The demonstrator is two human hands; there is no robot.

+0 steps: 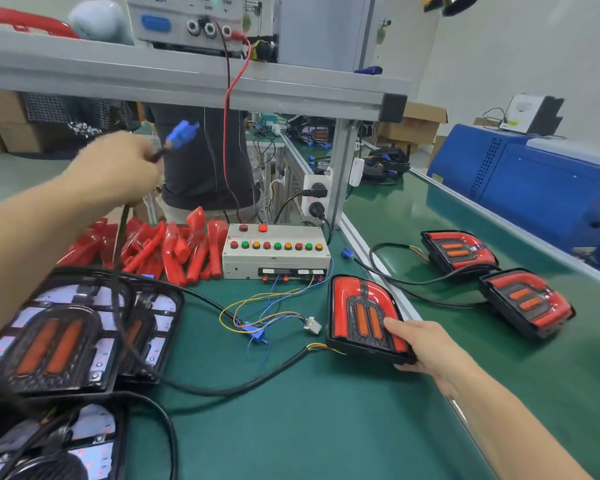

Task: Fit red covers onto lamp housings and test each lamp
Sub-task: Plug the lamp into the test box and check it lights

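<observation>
Left hand pinches black cable below raised blue connector; right hand grips covered lamp at near corner on green mat.

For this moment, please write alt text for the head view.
The right hand holds a red-covered lamp on the green bench, while the left hand lifts a cable with a blue plug. Uncovered housings lie left.
</observation>
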